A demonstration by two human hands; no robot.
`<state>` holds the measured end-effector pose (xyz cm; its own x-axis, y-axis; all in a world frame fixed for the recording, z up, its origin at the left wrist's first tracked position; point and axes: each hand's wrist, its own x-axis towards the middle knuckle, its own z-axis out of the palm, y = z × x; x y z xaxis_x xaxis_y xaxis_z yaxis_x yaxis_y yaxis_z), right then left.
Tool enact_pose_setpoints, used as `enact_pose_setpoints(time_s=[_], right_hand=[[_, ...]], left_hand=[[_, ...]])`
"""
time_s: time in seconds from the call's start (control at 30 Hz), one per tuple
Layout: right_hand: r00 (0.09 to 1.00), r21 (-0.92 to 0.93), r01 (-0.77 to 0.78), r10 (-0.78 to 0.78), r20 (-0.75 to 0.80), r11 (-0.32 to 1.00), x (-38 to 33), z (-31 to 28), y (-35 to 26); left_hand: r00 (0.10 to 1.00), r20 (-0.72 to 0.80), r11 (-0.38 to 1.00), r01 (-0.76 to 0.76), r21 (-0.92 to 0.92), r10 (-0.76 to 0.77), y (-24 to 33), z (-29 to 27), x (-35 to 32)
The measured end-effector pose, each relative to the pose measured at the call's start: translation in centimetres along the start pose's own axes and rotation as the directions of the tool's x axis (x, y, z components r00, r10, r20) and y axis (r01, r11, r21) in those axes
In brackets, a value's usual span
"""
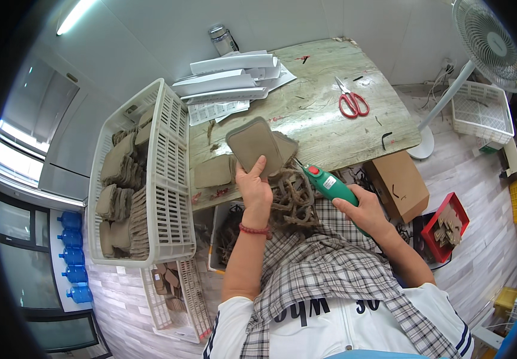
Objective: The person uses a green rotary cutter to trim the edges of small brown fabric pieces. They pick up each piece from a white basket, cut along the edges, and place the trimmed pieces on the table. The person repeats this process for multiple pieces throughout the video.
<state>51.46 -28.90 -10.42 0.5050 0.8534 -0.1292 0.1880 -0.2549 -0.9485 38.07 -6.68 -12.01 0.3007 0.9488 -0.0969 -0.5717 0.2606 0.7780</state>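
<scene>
My left hand [254, 186] grips a flat brown pad [253, 140] with rounded corners, thumb on its upper face, over the table's near edge. In my right hand [366, 210] is a green handheld power tool [333, 186] with a red button. Its thin tip points toward the pads, apart from the held one. A second pad [285, 147] shows partly behind the held one, and another pad [213, 172] lies on the table to its left. Tangled brown trimmings [294, 200] hang between my hands, in front of my checked apron [324, 269].
A white crate [174, 179] of stacked pads stands left of the wooden table [324, 66]. Papers [228, 84], a flask [222, 39] and red-handled scissors [354, 105] are on the table. Right: a fan [492, 48], cardboard box [399, 185] and red tray [461, 214].
</scene>
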Motion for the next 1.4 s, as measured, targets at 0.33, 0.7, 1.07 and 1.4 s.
enact_pose_setpoints(time_s=[0.33, 0.7, 1.07, 1.4], right_hand=[[0.999, 0.052, -0.022, 0.023, -0.024, 0.998, 0.0, 0.9, -2.3], [0.998, 0.125, 0.012, -0.005, -0.057, 0.992, 0.4, 1.1, -2.0], [0.997, 0.103, 0.04, -0.032, -0.076, 0.994, 1.0, 0.6, -3.0], [0.996, 0.182, 0.039, -0.024, -0.088, 0.982, 1.3, -0.2, -3.4]], left_hand=[[1.0, -0.031, 0.966, -0.008, -0.257, 0.0, -0.9, 2.6, -1.3], [1.0, -0.002, 0.971, 0.027, -0.238, -0.028, -2.5, 2.7, -2.2], [0.99, 0.07, 0.964, 0.132, -0.23, -0.119, -2.9, 2.9, -4.4], [0.968, 0.149, 0.963, 0.225, -0.147, -0.203, -3.8, 1.3, -5.8]])
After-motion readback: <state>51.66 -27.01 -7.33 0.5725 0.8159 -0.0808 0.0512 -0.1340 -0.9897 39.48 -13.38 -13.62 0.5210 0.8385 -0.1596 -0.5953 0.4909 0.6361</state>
